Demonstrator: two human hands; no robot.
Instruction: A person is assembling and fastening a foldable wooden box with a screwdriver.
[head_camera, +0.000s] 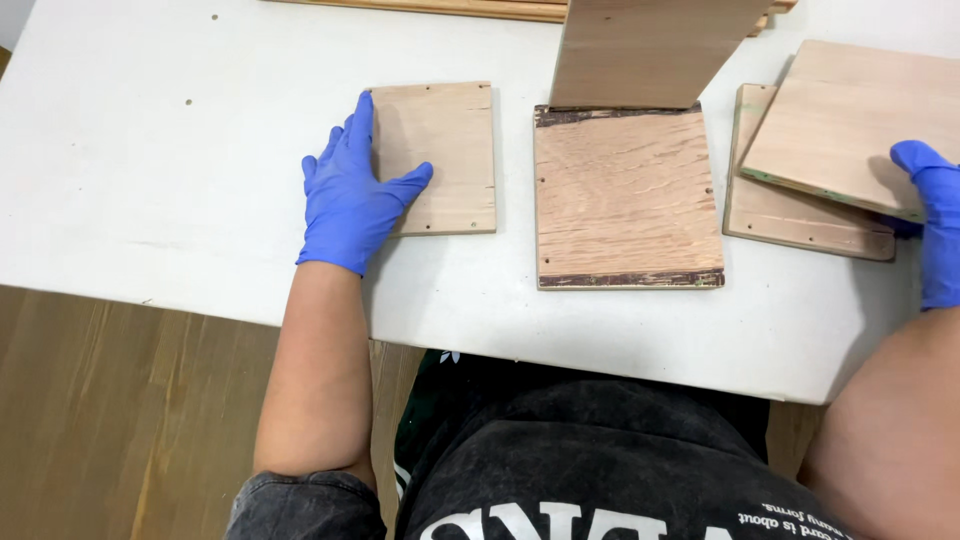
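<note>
Currently, step in hand: wooden panels are being laid out and handled on the white tabletop (150, 180), one under each hand; this is a judgement from how the pieces are lying.

Left hand (352, 195): it is lying flat and open, in a blue glove, palm down, fingers pointing far; it is pressing on the left edge of the small panel (450, 160) and gripping nothing.

Small panel: it is lying flat on the tabletop, left of centre, partly under the left hand's fingers and thumb.

Middle panel (625, 195): it is lying flat at the centre, with dark strips along its far and near edges; neither hand is touching it, and it is sitting between them.

Upright board (650, 50): it is standing or leaning at the far edge of the middle panel; how it is being held up I cannot tell.

Lower right panel (790, 225): it is lying flat, just right of the middle panel.

Tilted panel (850, 120): it is resting over the lower right panel, its near right edge raised.

Right hand (930, 215): gloved in blue, it is curling its fingers over the tilted panel's near right corner, gripping it.

Next move, as a judgement: it is calling for a steady left palm and a firm right-hand hold on the raised corner.

Far edge: long wooden strips (450, 8) are lying across the tabletop.
</note>
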